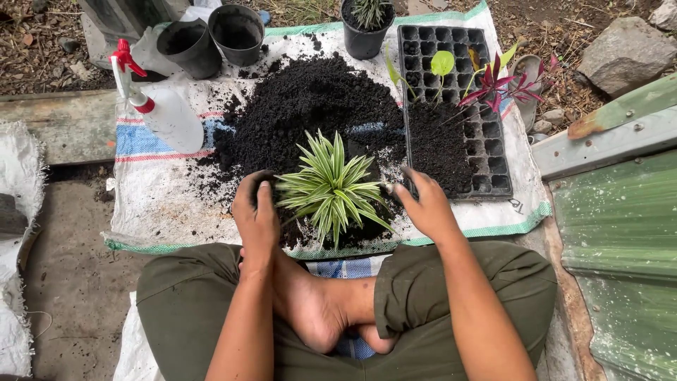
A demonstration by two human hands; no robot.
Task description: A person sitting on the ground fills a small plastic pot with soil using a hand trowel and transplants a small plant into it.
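The striped plant sits in dark soil on the woven sheet, between both hands. It looks light, but its long leaves are soft and bend easily, so it is safer to hold it low, at the root ball. The left hand has its fingers curled into the soil at the base; the right hand is half open, fingertips just beside the leaves.

olive-green trousers, bare arms, bare feet, soil-smudged fingers.

One head-worn camera looks steeply down and forward (from close above) over crossed legs onto the woven sack ahead.
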